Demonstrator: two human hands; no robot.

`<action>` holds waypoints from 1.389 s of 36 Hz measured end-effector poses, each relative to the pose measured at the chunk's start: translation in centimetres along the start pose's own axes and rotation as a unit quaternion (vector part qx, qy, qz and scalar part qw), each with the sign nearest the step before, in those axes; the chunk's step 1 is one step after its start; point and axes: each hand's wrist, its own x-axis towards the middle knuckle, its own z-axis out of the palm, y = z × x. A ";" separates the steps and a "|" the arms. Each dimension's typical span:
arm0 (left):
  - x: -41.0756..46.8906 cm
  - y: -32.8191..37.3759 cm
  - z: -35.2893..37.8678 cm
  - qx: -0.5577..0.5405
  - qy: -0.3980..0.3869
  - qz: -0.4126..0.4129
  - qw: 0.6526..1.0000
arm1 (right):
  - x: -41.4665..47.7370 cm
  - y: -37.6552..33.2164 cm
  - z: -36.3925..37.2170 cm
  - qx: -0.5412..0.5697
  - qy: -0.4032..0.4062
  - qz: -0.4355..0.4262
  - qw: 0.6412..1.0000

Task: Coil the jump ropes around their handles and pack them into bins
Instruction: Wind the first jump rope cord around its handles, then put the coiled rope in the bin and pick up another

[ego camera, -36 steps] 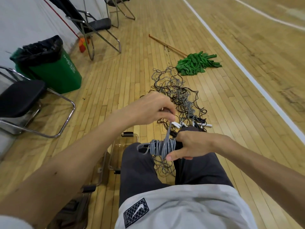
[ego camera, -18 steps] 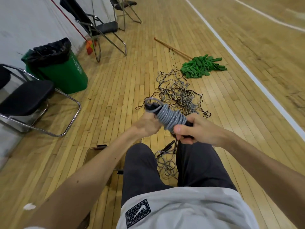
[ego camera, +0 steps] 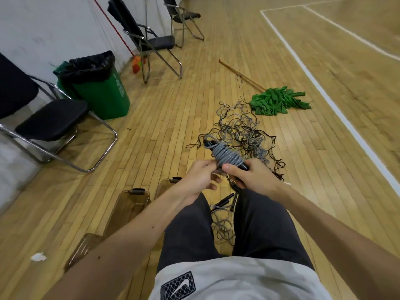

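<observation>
Coils of ridged grey cord (ego camera: 227, 155) wrap black cylindrical handles (ego camera: 209, 144) in right hand (ego camera: 253, 178).

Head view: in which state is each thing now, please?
Grey jump rope with black handles: coiled, held off the floor.
Right hand: grips the coil's end.
Left hand: at the coil, grip unclear.
Tangled rope pile: uncoiled, on the floor.
Clear plastic bin: open, upright.
Green trash can: open, bag-lined.
Green mop: lying flat.

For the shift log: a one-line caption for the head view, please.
Left hand and right hand hold a grey jump rope coiled round its black handles; clear bins stand on the floor.
</observation>
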 end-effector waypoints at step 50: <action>25.7 -48.6 -22.2 0.273 0.052 -0.477 0.834 | 36.5 37.6 39.7 -0.433 -0.401 0.198 0.783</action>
